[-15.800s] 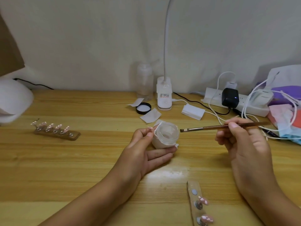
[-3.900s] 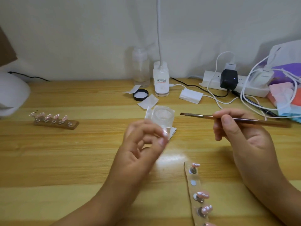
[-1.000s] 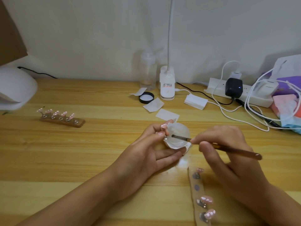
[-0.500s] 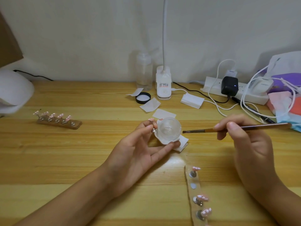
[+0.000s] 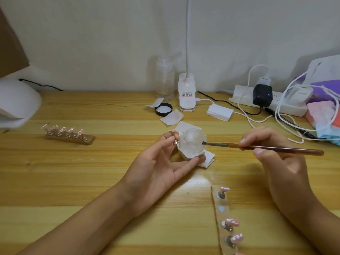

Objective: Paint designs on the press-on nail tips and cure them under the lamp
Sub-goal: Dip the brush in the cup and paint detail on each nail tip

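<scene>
- Wood-grain table (image 5: pixel 92 181) in light and darker plank stripes carries everything.
- left hand (image 5: pixel 158 162) pinches the held nail tip (image 5: pixel 173 135), pink and on a small metal stand, between thumb and forefinger, just left of the clear cup (image 5: pixel 192 142).
- Its other fingers lie straight, reaching along the cup's near base.
- The cup sits mid-table in a white wrapping on a folded wipe (image 5: pixel 207 160).
- right hand (image 5: pixel 272 159) grips the brush (image 5: pixel 266 147), thumb and fingers curled round the brown handle. The handle runs nearly level out to the right.
- The bristle end is at the cup's right rim. Whether it touches or dips inside cannot be told.
- The hands are apart, with the cup between them.
- near holder strip (image 5: pixel 223 216) lies front right, below the right hand. It shows three pink tips with white dots and one bare round spot after the first; its lower end is cut by the frame.
- far holder strip (image 5: pixel 70 138), brown, lies well left with a row of pink tips, near the curing lamp (image 5: pixel 16 103).
- The curing lamp is white, blurred and cut by the left edge.
- By the back wall stand a clear bottle (image 5: pixel 165 80) and a desk lamp base (image 5: pixel 187 96), its white neck going up out of frame.
- Just in front of them lie a black lid (image 5: pixel 163 109), a wipe square (image 5: pixel 172 117) and a small white box (image 5: pixel 219 112).
- Back right are a power strip (image 5: pixel 241 94) with a black adapter (image 5: pixel 262 94), white cables and a pile of bags (image 5: pixel 327 107).
</scene>
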A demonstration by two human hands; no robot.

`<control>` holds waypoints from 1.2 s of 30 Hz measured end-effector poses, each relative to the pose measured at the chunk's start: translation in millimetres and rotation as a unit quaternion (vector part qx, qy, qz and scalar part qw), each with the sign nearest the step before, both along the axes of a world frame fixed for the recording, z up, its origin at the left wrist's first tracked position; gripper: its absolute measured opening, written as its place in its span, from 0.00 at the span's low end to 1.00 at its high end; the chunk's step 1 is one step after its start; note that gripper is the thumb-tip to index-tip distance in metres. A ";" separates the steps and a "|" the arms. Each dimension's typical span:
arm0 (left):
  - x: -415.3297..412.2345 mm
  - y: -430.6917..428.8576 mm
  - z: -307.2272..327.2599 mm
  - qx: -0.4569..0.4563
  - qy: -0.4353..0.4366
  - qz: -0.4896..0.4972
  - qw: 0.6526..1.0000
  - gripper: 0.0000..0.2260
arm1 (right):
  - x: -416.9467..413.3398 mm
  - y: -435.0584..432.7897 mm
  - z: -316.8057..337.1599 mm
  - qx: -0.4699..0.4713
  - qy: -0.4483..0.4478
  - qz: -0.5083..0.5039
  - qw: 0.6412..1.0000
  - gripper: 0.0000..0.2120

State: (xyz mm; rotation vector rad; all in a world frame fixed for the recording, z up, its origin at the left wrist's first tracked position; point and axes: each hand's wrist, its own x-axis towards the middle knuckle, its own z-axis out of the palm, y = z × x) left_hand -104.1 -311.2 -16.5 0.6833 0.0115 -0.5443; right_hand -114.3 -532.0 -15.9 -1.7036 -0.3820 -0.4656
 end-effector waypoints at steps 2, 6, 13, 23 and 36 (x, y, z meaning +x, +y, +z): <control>0.7 1.3 0.3 0.007 0.000 -0.004 1.000 0.01 | 1.0 -1.5 -0.1 0.014 0.009 -0.009 1.000 0.13; 0.5 0.9 3.7 0.066 -0.028 0.000 0.997 0.03 | 5.5 -5.5 -0.9 0.094 0.039 -0.019 0.995 0.15; -16.8 1.4 -6.3 0.326 -0.198 0.188 0.905 0.05 | 16.9 -12.3 1.1 0.257 0.119 0.009 0.959 0.15; -18.7 -1.9 -12.0 0.378 -0.276 0.077 0.881 0.02 | 12.5 -7.5 0.8 0.220 0.174 0.116 0.953 0.10; -19.5 -0.3 -9.5 0.383 -0.276 0.060 0.880 0.03 | 10.2 -6.3 -0.1 0.165 0.172 0.134 0.962 0.11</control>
